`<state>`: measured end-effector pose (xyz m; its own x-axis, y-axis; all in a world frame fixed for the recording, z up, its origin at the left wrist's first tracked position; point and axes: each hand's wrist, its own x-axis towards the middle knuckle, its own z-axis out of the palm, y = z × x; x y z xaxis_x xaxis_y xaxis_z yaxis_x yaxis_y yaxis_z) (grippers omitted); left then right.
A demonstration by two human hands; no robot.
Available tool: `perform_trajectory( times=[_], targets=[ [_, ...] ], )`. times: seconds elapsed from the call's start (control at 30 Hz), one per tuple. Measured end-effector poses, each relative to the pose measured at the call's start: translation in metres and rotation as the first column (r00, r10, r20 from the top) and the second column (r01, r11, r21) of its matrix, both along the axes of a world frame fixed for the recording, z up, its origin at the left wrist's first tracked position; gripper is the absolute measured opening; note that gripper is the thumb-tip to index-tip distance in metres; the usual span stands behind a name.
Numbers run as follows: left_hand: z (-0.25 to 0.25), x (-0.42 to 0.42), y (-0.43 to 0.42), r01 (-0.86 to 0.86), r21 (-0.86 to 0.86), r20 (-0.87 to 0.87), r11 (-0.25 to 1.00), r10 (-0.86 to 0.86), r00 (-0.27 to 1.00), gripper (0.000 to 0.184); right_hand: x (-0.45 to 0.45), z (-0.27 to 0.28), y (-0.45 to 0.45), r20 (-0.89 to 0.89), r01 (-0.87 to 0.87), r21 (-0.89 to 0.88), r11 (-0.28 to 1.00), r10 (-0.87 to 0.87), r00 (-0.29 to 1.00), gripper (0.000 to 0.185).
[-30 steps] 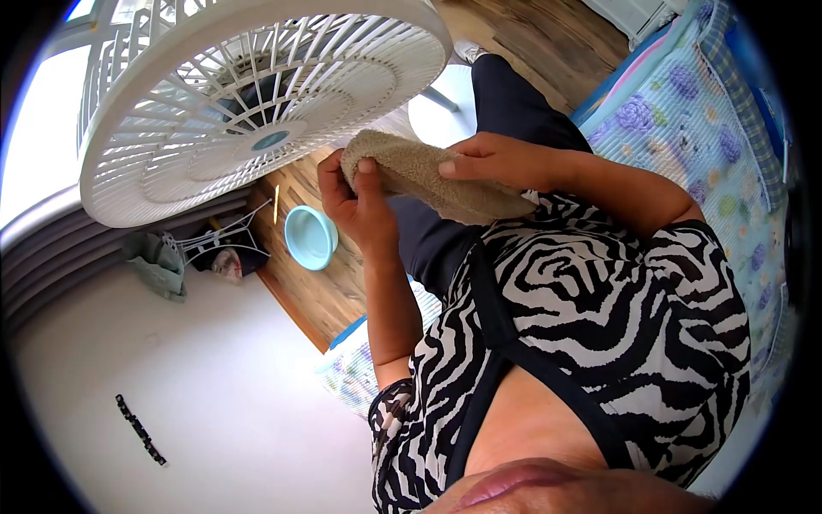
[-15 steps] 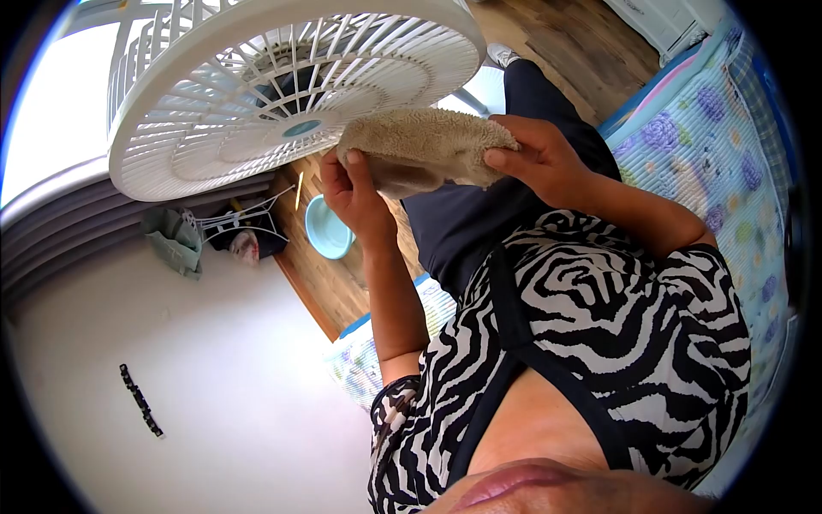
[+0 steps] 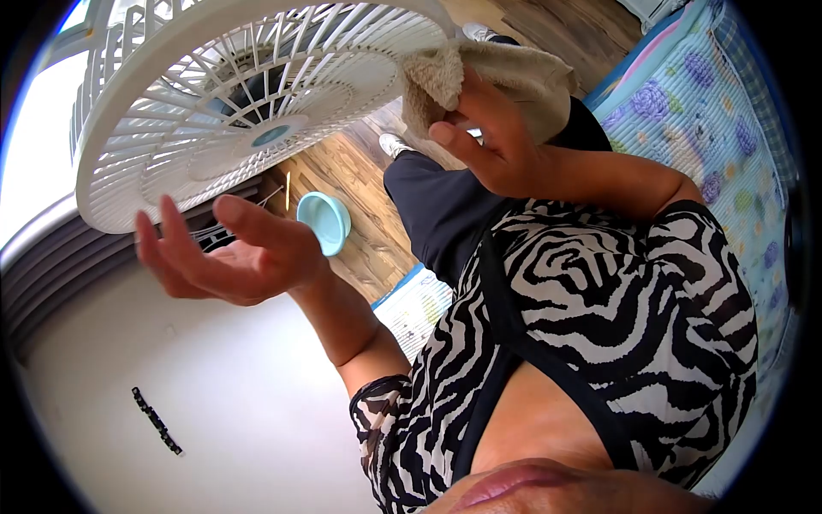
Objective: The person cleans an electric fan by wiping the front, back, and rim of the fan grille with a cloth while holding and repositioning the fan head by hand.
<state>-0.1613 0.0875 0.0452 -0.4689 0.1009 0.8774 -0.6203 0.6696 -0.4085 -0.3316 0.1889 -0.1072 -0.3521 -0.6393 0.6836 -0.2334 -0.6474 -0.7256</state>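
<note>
My right hand (image 3: 497, 141) grips a beige terry cloth (image 3: 514, 75), which is bunched at the fingers and drapes out behind the hand. The cloth's near end is beside the right part of the white fan grille (image 3: 342, 98); whether it touches the grille I cannot tell. Lower left, my left hand (image 3: 235, 257) is raised, its fingers spread and curved, with nothing held. It is just below the grille's lower left edge. A pale blue badge (image 3: 271, 135) marks the grille's centre.
A light blue basin (image 3: 324, 223) sits on the wooden floor (image 3: 370, 227). Grey curtain folds (image 3: 86, 283) and a window are at the left, above a white wall. On the right lies a floral quilted bedcover (image 3: 685, 128). My dark-trousered legs extend ahead.
My left hand has let go of the cloth, moved down and left, and opened. My right hand has carried the cloth upward beside the grille, where it now hangs unfolded.
</note>
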Motion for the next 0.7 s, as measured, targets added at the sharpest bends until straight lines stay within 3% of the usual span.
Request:
perform_trajectory(
  times=[0.07,0.2,0.3,0.4,0.5,0.6,0.7],
  targets=[
    [0.026,-0.005,-0.014,0.052,-0.073,0.021,0.996,-0.05,0.999,0.037,0.012,0.004,-0.006,0.373,-0.166,-0.017,0.986,0.16,0.914,0.041],
    [0.066,-0.017,-0.039,0.139,-0.168,0.12,0.976,-0.119,0.986,0.039,0.013,0.006,-0.008,0.39,-0.303,-0.045,0.952,0.296,0.872,0.049],
    [0.077,-0.019,-0.047,0.178,-0.069,0.237,0.982,-0.158,0.959,0.03,0.014,0.022,-0.005,0.592,-0.49,-0.103,0.865,0.449,0.669,0.051],
    [0.091,-0.016,-0.056,0.183,-0.071,0.342,0.98,-0.149,0.928,0.023,0.009,0.023,-0.006,0.562,-0.461,-0.028,0.887,0.395,0.726,0.05],
    [0.101,-0.012,-0.066,0.181,-0.106,0.421,0.978,-0.121,0.899,0.022,0.012,0.029,-0.01,0.535,-0.36,-0.074,0.93,0.342,0.773,0.047],
    [0.099,-0.011,-0.068,0.176,-0.065,0.41,0.982,-0.134,0.902,0.019,0.01,0.033,-0.012,0.642,-0.375,-0.035,0.927,0.308,0.702,0.041],
    [0.099,-0.011,-0.069,0.183,-0.063,0.405,0.981,-0.142,0.903,0.018,0.004,0.038,-0.005,0.766,-0.537,-0.029,0.843,0.364,0.529,0.035]
  ],
)
